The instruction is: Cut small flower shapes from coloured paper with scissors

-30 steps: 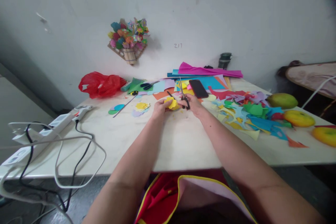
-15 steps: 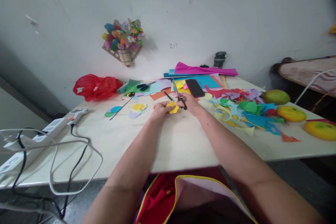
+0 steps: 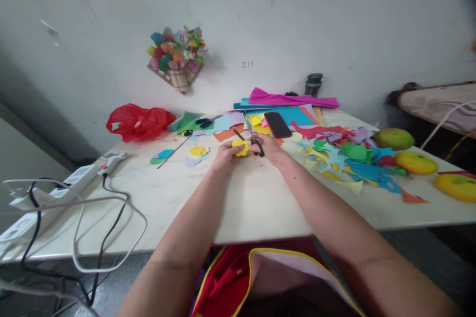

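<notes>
Left grip pinching yellow paper flower by its left edge, over counter. Flower's opposite edge just beside right grip, contact unclear; that one holds scissors by the handles.

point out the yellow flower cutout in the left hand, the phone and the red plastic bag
Yellow flower cutout [image 3: 243, 146]: head view, on its petals
Phone [image 3: 277, 125]: head view, middle of its dark face
Red plastic bag [image 3: 140, 124]: head view, its crumpled middle
</notes>
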A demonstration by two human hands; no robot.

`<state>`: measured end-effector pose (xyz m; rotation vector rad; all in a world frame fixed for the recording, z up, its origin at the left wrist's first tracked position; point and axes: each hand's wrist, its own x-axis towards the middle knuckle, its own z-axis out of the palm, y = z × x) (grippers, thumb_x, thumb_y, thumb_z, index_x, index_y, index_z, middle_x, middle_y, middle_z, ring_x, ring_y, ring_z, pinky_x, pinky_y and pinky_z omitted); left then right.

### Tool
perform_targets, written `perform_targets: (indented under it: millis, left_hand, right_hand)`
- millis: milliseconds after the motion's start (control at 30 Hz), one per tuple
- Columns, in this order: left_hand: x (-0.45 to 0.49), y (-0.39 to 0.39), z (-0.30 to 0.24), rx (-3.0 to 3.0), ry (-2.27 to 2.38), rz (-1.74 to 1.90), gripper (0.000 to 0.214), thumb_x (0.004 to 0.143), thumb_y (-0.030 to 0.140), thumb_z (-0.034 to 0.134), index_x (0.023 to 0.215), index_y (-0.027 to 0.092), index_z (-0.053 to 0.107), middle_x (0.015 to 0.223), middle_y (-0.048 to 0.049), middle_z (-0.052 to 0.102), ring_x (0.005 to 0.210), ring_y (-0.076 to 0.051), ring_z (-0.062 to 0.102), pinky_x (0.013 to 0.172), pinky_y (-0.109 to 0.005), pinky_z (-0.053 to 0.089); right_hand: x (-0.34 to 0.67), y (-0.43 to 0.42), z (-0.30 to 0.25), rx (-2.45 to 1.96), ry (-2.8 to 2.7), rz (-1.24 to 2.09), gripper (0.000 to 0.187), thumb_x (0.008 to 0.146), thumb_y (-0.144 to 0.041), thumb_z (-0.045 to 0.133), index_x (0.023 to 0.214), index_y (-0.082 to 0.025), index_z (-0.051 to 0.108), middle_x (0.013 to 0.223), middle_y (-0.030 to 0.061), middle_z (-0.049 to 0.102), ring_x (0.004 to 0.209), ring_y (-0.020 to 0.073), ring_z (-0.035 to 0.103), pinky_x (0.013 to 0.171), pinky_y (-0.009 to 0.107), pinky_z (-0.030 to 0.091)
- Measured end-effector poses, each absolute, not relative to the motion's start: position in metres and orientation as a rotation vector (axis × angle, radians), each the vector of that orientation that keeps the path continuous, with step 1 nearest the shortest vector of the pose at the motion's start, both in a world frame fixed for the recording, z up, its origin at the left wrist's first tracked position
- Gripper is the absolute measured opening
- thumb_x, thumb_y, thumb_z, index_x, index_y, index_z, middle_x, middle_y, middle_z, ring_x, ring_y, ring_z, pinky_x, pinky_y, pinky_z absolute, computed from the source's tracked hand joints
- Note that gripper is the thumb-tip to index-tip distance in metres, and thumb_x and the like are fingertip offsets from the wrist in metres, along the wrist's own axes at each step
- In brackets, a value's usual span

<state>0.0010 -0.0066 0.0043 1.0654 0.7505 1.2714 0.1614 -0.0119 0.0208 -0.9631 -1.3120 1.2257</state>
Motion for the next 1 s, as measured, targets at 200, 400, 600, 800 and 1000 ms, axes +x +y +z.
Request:
perform_targets:
  millis: [200,400,600,800,1000]
  left_hand:
    - [-0.001,-0.006,0.006,1.055,0.763,1.273,0.033,0.056,0.025,0.088,0.077,0.010,0.067,0.073,-0.0086,0.071,0.061,-0.016,0.067,0.061,-0.027,0.055]
    - [-0.001,-0.003,0.004,1.062,0.798,1.272,0.031,0.061,0.023,0.087,0.079,0.008,0.067,0.072,-0.0095,0.071,0.055,-0.015,0.067,0.050,-0.022,0.051]
    - [0.000,-0.006,0.007,1.051,0.750,1.277,0.029,0.060,0.018,0.086,0.081,0.009,0.068,0.071,-0.0070,0.072,0.058,-0.015,0.069,0.055,-0.021,0.053]
    - [0.000,-0.006,0.008,1.044,0.723,1.247,0.030,0.059,0.017,0.086,0.081,0.008,0.068,0.075,-0.0088,0.073,0.061,-0.016,0.070,0.059,-0.024,0.056]
    - [-0.002,-0.006,0.008,1.104,0.753,1.179,0.033,0.058,0.020,0.088,0.082,0.009,0.068,0.079,-0.0119,0.074,0.059,-0.017,0.069,0.056,-0.025,0.054]
  right_hand:
    - [0.169,-0.012,0.022,-1.018,-1.372,1.224,0.037,0.056,-0.025,0.078,0.087,-0.018,0.058,0.055,-0.0027,0.062,0.047,0.0141,0.060,0.038,0.018,0.026]
    - [0.172,-0.009,0.019,-1.024,-1.380,1.202,0.039,0.055,-0.028,0.081,0.087,-0.018,0.060,0.055,-0.0021,0.063,0.047,0.0135,0.060,0.038,0.019,0.028]
    - [0.171,-0.007,0.022,-0.997,-1.229,1.169,0.043,0.054,-0.029,0.083,0.087,-0.017,0.059,0.062,0.0013,0.067,0.048,0.0137,0.060,0.035,0.019,0.025]
    - [0.173,-0.005,0.024,-0.978,-1.147,1.184,0.041,0.055,-0.031,0.083,0.085,-0.018,0.059,0.060,0.0008,0.066,0.046,0.0144,0.060,0.034,0.019,0.026]
    - [0.173,-0.004,0.024,-0.999,-1.163,1.135,0.042,0.053,-0.030,0.083,0.087,-0.018,0.061,0.062,0.0011,0.067,0.048,0.0149,0.060,0.035,0.019,0.025]
